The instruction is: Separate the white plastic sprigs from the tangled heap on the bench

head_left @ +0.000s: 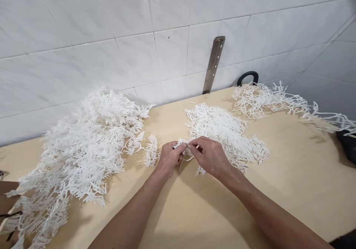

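My left hand and my right hand meet over the middle of the table, fingertips nearly touching. Both pinch a small white plastic branched sprig, largely covered by the fingers. A thin white stem curves out below between the hands. Just beyond my right hand lies a pile of white branched sprigs. To the left of my left hand rests a small loose white sprig piece, close to a much larger heap of fluffy white sprigs.
Bare, lattice-like white stems trail off the table's right end. A black curved handle rises behind them. A metal bracket stands against the tiled wall. The light wooden table has a brown box at its left edge.
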Tool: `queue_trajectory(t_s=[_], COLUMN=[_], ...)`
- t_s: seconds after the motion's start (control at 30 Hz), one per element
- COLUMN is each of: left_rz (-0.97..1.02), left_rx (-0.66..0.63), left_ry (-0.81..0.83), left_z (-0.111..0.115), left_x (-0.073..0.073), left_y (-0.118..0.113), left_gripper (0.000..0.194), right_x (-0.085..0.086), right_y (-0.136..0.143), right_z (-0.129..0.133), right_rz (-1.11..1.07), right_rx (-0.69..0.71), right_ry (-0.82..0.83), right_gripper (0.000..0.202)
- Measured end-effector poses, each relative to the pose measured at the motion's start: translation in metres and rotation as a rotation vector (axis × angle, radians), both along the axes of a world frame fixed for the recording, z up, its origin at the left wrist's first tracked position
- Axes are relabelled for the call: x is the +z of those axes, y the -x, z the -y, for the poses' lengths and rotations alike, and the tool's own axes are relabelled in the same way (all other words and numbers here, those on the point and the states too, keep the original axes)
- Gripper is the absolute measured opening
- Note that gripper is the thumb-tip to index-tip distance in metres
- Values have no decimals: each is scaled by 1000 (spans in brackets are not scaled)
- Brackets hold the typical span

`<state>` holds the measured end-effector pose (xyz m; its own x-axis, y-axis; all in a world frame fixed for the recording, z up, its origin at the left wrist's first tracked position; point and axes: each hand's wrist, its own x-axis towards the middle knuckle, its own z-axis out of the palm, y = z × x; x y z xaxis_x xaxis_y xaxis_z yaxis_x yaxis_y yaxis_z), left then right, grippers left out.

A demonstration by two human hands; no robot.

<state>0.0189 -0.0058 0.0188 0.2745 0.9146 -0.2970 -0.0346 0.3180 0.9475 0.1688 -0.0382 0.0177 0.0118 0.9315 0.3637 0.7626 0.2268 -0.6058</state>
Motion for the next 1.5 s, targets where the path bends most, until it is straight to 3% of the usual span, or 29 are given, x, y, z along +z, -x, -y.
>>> queue_trajectory(t_s=[0.27,0.53,0.7,0.9,1.07,1.13,1.27,1.33,1.43,1.5], left_rz=[-16,-73,-183,-121,-40,-60,-181,-227,-268,-283], left_rx=[-72,8,32,30,-12,-20,-2,7,6,3], left_ry=[-61,-79,-205,-231,-215,-240,-314,-348,-380,-385], left_z=[3,6,3,1,2,1,-3,-4,-4,-3], left_x=[3,4,-7,-11,-9,-11,-18,-20,-20,-18], left_y=[0,-3,-4,-5,-3,-2,-1,0,0,0], left_gripper=[36,37,33,30,31,30,27,27,28,28], right_x=[9,-8,-13,-7,-4,-6,-10,-11,-11,-11], right_y=[-8,-2,2,4,1,0,1,2,2,1], right_z=[-2,-3,-4,-8,-8,-7,-7,-8,-9,-9], right_rz=[-140,89,134,-45,-362,-297,-9,-15,-141,-126], right_rx=[-23,32,-6,-92,-95,-73,-14,-25,-87,-88], right_ry=[220,-50,-64,79,369,282,-78,-60,100,81], right_gripper=[22,19,16,13,15,15,15,16,16,17])
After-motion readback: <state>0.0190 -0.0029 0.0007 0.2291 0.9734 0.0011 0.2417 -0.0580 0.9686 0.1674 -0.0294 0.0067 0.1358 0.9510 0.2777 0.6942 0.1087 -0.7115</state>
